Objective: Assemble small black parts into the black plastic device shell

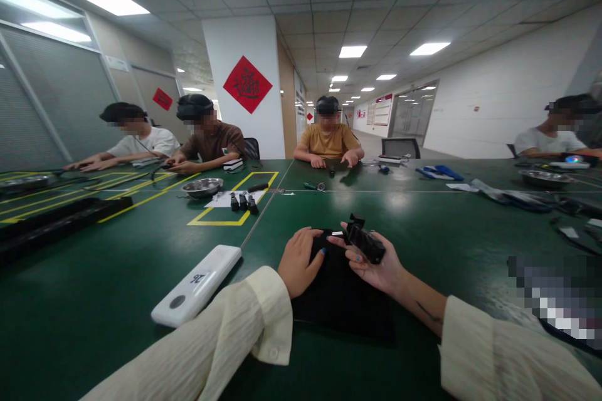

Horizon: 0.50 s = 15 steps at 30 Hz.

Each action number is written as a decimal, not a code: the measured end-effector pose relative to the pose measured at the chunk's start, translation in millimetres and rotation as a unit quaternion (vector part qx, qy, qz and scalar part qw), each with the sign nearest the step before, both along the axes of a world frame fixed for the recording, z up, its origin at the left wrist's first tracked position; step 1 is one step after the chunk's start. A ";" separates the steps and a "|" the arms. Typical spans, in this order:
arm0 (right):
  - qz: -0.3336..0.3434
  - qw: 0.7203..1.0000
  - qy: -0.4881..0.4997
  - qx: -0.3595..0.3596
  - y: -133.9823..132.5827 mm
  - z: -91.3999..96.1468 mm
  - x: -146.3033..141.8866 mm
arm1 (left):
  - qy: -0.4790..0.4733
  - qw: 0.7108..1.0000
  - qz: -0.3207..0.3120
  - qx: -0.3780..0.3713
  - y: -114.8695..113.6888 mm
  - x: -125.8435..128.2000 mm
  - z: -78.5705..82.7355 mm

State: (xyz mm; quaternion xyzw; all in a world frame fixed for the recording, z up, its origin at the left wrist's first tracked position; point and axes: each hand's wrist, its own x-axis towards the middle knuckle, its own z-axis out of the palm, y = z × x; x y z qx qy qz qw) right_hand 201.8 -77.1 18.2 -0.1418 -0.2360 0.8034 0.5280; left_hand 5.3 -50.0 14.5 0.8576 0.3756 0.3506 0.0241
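Observation:
My left hand (301, 262) lies on a flat black sheet or bag (338, 310) on the green table. Its fingers stretch across the far left part, with the thumb apart. My right hand (374, 266) is closed around a small black device (365, 241) with a clip-like end, tilted above the sheet's right side. I cannot make out its exact kind. Left of my left hand lies a white power-bank-like box (197, 285) marked with a number.
Several small black objects (243, 202) stand on white paper inside yellow tape, beside a metal bowl (202, 187). A black tray (61, 225) lies far left. Across the table (263, 241) sits a person (328, 138); other people sit left and right. A blurred-out object (559, 297) lies right.

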 end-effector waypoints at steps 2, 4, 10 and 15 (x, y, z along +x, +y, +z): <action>0.009 1.000 0.001 -0.009 1.9 -0.8 -0.1 | 0.008 1.000 0.004 0.005 0.0 -0.1 -0.2; 0.005 1.000 -0.008 -0.018 3.4 -1.3 -1.3 | 0.013 1.000 0.005 0.007 -0.1 -0.2 -0.6; -0.022 0.997 -0.072 0.000 1.3 2.9 -7.3 | -0.003 0.999 0.038 -0.004 1.9 0.1 -2.4; -0.036 0.996 -0.079 0.006 -1.1 4.8 -8.7 | -0.019 0.992 0.116 -0.044 8.4 0.0 -7.2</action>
